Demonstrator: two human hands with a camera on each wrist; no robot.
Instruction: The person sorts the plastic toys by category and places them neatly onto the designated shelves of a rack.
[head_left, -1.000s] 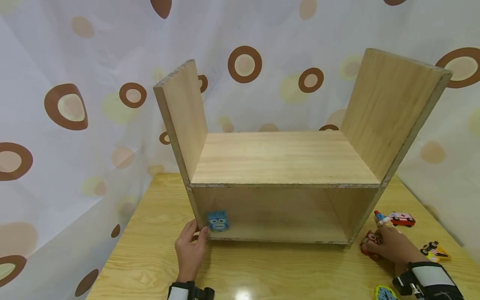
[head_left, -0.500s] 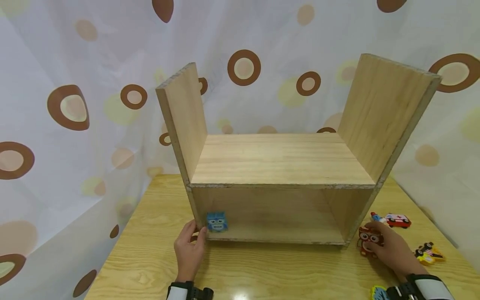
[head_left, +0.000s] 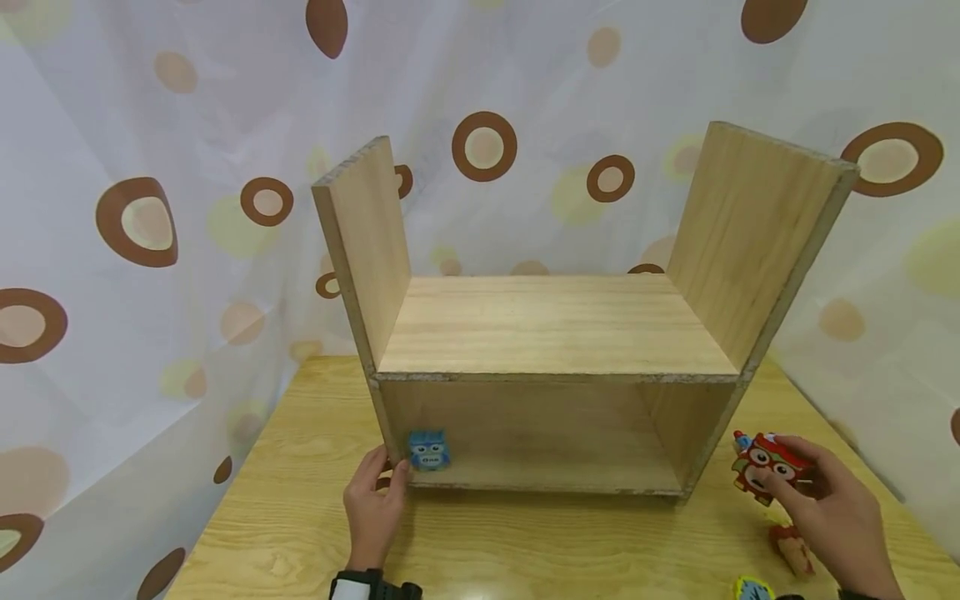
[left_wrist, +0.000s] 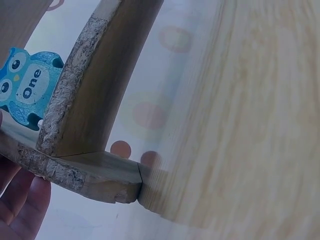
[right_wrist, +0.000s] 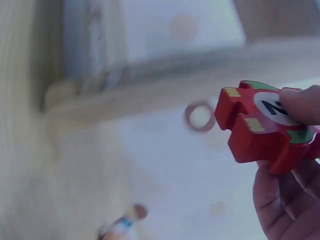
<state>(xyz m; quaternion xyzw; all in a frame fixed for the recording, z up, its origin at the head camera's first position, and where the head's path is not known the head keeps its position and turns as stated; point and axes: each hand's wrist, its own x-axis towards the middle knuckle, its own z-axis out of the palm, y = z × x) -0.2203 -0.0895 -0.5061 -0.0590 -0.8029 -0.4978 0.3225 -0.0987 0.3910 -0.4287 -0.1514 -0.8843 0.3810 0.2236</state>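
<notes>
While left hand point(head_left: 371, 504) grips shelf's point(head_left: 555, 325) lower-left corner, likely bracing it, right hand point(head_left: 836, 508) pinches red owl point(head_left: 772, 460) near tabletop's point(head_left: 637, 546) right edge.

Count them from the head view: two owls, one blue owl point(head_left: 429, 460) at seven o'clock and one red owl point(head_left: 772, 460) at four o'clock. Two hands, one left hand point(head_left: 372, 504) at seven and one right hand point(head_left: 840, 512) at four. One wooden shelf point(head_left: 555, 325). One table point(head_left: 277, 492). One yellow and blue toy point(head_left: 752, 590) between four and five. One little red-topped toy point(head_left: 742, 441) at four, partly hidden.
</notes>
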